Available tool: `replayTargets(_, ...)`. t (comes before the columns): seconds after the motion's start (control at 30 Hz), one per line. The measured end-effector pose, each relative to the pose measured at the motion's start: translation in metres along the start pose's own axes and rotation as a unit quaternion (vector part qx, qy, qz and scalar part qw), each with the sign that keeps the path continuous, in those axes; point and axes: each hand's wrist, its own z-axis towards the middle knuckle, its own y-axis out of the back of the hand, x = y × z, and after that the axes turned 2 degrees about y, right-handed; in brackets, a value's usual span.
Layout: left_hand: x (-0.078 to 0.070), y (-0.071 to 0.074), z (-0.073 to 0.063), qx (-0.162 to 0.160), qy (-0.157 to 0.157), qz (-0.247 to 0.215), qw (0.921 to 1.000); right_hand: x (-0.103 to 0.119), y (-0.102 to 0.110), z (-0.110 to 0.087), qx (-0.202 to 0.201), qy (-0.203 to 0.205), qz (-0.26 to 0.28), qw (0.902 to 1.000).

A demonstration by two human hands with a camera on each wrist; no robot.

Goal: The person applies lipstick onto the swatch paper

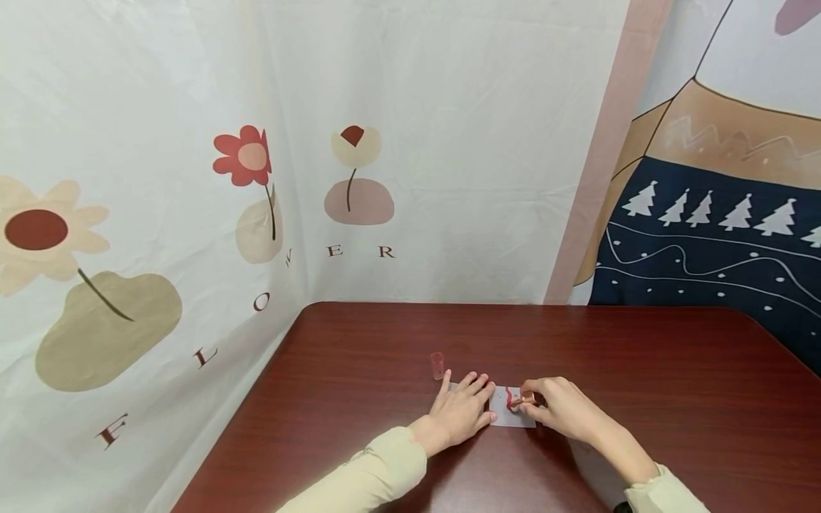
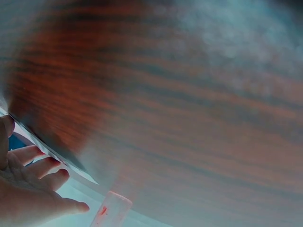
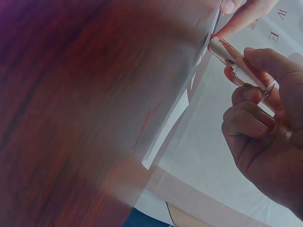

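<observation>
A small white sheet of paper (image 1: pixel 513 419) lies on the table, with a wavy red streak (image 1: pixel 509 395) across it. My left hand (image 1: pixel 459 412) rests flat on the paper's left part, fingers spread and straight. Over its right part, my right hand (image 1: pixel 566 409) pinches a shiny rose-gold lipstick (image 1: pixel 529 398) between thumb and fingers. The lipstick is tilted, its front end at the red streak; in the right wrist view its metal tube (image 3: pixel 233 56) shows red smears. Just beyond the left hand stands a clear cap (image 1: pixel 437 366) with red stains inside, also visible in the left wrist view (image 2: pixel 111 210).
The dark red-brown wooden table (image 1: pixel 359 342) has rounded far corners. White cloth (image 1: pixel 462 142) printed with flowers and letters hangs behind it and on the left. A dark blue cloth with white trees (image 1: pixel 725 263) hangs at the right.
</observation>
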Motion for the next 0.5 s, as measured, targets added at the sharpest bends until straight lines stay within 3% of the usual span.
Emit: replayTargets(0.5,-0.0011,0.0005,0.0000,0.001,0.006,0.005,1.0000,0.0008,-0.0010,-0.0003,-0.002,-0.002,-0.005,1.0000)
